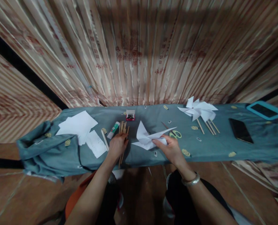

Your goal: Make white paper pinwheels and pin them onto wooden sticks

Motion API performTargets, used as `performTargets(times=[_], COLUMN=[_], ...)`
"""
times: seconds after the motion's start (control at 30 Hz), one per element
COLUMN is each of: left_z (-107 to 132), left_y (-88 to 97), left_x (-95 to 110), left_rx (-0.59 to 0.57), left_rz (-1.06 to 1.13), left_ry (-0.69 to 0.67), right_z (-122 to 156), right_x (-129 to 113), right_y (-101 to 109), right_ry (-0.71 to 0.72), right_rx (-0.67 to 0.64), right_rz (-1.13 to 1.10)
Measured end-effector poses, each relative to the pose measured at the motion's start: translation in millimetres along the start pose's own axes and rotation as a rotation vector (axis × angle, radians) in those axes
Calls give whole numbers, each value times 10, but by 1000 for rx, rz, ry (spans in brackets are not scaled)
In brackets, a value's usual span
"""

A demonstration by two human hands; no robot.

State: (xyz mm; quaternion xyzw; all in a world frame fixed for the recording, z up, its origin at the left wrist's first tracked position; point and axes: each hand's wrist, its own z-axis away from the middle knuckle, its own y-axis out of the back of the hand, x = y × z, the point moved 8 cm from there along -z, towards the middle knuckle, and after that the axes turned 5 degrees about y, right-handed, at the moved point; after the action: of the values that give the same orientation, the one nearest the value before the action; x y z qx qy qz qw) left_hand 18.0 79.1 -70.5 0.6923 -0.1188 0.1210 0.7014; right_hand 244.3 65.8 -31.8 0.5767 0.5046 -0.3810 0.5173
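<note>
A folded white paper pinwheel (144, 140) is pinched at its right side between the thumb and fingers of my right hand (170, 147). No stick shows on this pinwheel. My left hand (117, 145) lies over a bundle of thin wooden sticks (123, 127), its fingers curled round some of them; how many it grips is hidden. Left of that hand are a glue stick (113, 129) and a whitish pen-like rod (104, 140). Just behind the sticks sits a small red box (130, 115) with dark bits inside. Scissors (175, 134) with green handles lie partly behind the right hand.
Several finished pinwheels on sticks (201, 111) rest at the back right. Farther right are a black phone (240, 130) and a blue-framed tablet (265, 110). White paper sheets (79, 125) are piled at the left on the teal cloth (214, 150). A curtain (139, 56) hangs behind the narrow table.
</note>
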Motion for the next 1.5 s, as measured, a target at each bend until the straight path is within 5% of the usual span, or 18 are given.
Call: performTargets(times=[0.47, 0.63, 0.73, 0.83, 0.97, 1.23, 1.5], left_z=[-78, -82, -104, -130, -128, -126, 48], left_y=[19, 37, -23, -130, -162, -95, -416], left_x=[72, 115, 154, 199, 224, 269, 689], left_rx=[20, 34, 6, -81, -142, -165, -399], left_rz=[11, 358, 775, 1204, 1515, 1598, 1659], left_ry=[56, 53, 54, 120, 253, 319, 333], right_z=[76, 77, 90, 118, 132, 68, 113], right_x=[11, -12, -49, -91, -85, 146, 242], right_y=[40, 34, 28, 32, 87, 151, -116], right_ry=[-32, -46, -70, -96, -150, -180, -86], right_rx=[1, 7, -18, -59, -84, -147, -343], right_rz=[47, 44, 37, -2, -95, -71, 67])
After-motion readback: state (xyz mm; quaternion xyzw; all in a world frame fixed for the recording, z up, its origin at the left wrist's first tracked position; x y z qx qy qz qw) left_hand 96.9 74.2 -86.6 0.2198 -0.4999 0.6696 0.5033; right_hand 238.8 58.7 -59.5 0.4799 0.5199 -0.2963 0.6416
